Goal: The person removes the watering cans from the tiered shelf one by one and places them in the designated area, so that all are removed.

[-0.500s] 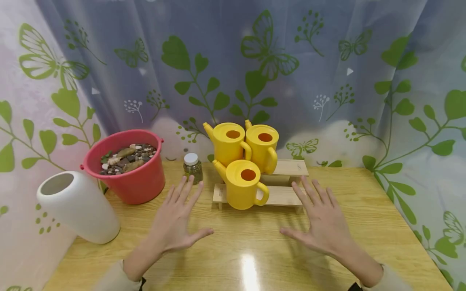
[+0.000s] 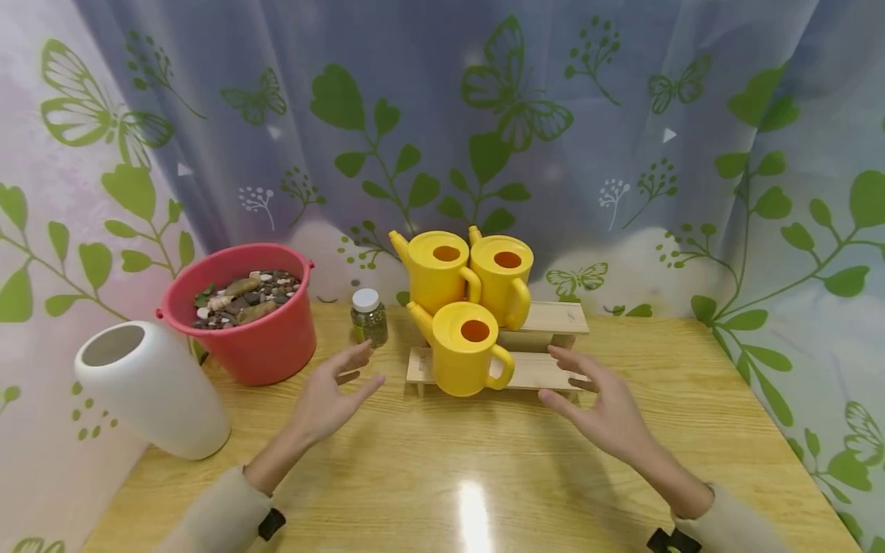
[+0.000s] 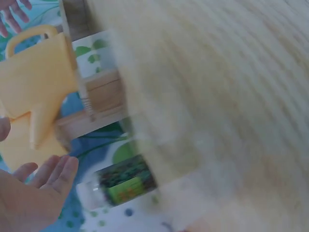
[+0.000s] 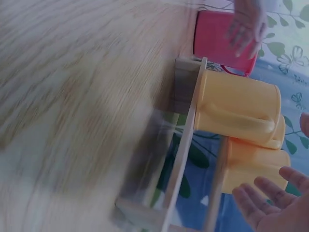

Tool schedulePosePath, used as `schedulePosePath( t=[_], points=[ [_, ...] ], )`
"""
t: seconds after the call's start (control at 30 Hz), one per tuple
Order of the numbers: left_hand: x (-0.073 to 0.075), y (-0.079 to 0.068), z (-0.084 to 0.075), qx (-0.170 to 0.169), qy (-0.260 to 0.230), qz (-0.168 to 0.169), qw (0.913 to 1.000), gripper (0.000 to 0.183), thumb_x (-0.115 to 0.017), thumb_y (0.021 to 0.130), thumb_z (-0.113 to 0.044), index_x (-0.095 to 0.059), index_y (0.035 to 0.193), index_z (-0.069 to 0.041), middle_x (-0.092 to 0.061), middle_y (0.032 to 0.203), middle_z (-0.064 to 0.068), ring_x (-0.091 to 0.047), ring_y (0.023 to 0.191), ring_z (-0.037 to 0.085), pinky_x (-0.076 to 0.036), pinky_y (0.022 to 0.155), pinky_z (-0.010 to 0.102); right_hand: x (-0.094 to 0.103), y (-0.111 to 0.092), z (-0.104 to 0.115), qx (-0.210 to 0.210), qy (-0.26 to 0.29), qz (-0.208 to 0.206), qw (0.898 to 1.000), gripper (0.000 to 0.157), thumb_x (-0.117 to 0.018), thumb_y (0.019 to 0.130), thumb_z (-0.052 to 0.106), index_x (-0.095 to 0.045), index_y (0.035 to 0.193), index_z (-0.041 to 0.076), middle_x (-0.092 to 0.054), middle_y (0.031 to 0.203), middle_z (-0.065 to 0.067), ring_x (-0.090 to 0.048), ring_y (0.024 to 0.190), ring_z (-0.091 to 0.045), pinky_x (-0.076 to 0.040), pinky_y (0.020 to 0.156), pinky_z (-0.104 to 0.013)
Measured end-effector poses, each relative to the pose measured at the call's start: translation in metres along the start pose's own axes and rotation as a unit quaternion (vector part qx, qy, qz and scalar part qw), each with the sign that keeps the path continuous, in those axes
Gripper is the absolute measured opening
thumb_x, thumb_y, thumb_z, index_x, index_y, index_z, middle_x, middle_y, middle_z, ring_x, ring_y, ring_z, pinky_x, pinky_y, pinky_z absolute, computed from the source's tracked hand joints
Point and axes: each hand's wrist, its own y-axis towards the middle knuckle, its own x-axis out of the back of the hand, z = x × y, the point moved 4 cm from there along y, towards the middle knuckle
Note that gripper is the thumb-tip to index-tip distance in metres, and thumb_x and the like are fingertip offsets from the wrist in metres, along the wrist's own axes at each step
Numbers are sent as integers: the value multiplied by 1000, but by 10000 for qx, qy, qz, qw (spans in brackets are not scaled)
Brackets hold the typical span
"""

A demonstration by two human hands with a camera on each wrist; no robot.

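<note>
My left hand point(image 2: 328, 398) hovers over the table in front of a small jar point(image 2: 369, 316) with a white lid, fingers relaxed and thumb apart, holding nothing. On the other side, my right hand point(image 2: 603, 407) is held near the right end of a two-step wooden stand point(image 2: 535, 371), its fingers loosely bent around nothing. One yellow watering can point(image 2: 462, 361) sits on the stand's lower step, spout to the left and handle to the right. Behind it, a second watering can point(image 2: 432, 280) and a third watering can point(image 2: 505, 269) stand side by side on the upper step.
At the left stands a pink bucket point(image 2: 266, 357) filled with pebbles and stones. A white vase point(image 2: 162, 395) is in front of it. Patterned cloth point(image 2: 429, 100) hangs behind and beside the wooden table point(image 2: 415, 476).
Both hands have turned from palms down with spread fingers to palms facing inward with fingers more bent. The watering cans, jar, bucket and vase stay in place.
</note>
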Motion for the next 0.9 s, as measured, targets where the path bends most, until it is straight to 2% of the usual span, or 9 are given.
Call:
schedulePosePath(
  t=[0.13,0.2,0.27,0.43,0.53,0.73,0.9],
  points=[
    [-10,8,15,444,-580,-27,9973,53,-76,100,-25,-60,147,-5,-70,138,22,-69,124,39,-64,101,48,-12,8,-7,-110,628,-24,9980,50,-76,99,19,-61,146,9,-66,145,-15,-68,123,-39,-66,96,-38],
    [-16,12,21,669,-757,1,9949,50,-75,101,-23,-62,145,-4,-72,134,21,-72,119,37,-66,95,40,-19,12,-9,-169,859,-44,9962,45,-75,100,17,-64,143,10,-69,141,-15,-70,120,-39,-66,93,-29],
    [-22,17,26,900,-954,50,9913,49,-74,101,-22,-62,145,-2,-73,130,23,-74,112,38,-67,89,38,-25,17,-12,-221,1095,-52,9937,42,-75,100,16,-66,140,10,-70,137,-16,-71,117,-38,-64,90,-23],
    [-36,29,39,1329,-1543,208,9788,46,-70,103,-12,-60,144,5,-72,124,30,-77,100,41,-69,86,44,-39,28,-12,-289,1539,13,9877,40,-76,99,15,-68,137,8,-73,130,-19,-73,108,-15,-65,86,-22],
    [-44,36,44,1534,-1692,289,9731,44,-70,102,-10,-62,143,4,-73,123,31,-79,96,38,-70,84,43,-46,33,-12,-319,1741,54,9842,40,-76,98,13,-68,137,5,-73,127,-21,-71,101,-2,-65,84,-22],
    [-55,42,43,1768,-1878,378,9654,40,-73,100,-11,-67,137,3,-76,113,27,-80,84,29,-70,74,38,-54,37,-10,-402,1850,103,9819,37,-77,98,14,-70,133,4,-72,121,-21,-72,97,-10,-66,77,-24],
    [-59,44,43,1861,-1867,390,9638,37,-75,99,-11,-70,134,1,-77,107,22,-77,78,20,-70,72,36,-56,40,-9,-504,1728,90,9836,29,-78,97,15,-75,124,5,-75,114,-21,-72,94,-13,-65,71,-23]
  ],
)
